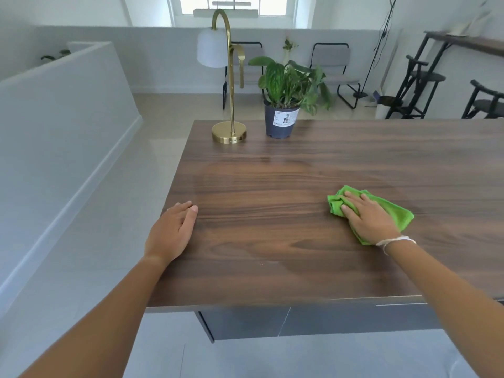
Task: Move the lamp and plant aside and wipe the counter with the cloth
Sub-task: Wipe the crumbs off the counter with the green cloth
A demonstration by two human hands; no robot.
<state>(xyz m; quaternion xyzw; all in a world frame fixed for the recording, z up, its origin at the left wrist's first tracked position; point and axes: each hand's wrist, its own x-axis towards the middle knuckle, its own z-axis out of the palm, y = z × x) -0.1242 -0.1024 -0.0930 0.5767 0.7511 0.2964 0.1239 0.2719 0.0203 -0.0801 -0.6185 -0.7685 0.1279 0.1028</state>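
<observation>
A dark wooden counter (272, 233) fills the middle of the view. My right hand (368, 216) lies flat on a crumpled green cloth (398, 214) and presses it onto the counter at the right. My left hand (174, 233) rests on the counter's left edge, fingers together, with nothing in it. A brass lamp (230, 132) with a white shade stands at the far left corner of the counter. Just to the right of the lamp is a leafy plant (282, 121) in a dark pot with a white label.
Beyond the counter stand two grey folding chairs (332, 61) against a low white wall. Black stools (420, 85) and a high table are at the far right. A white half wall (62, 110) runs along the left. The pale floor lies left of and below the counter.
</observation>
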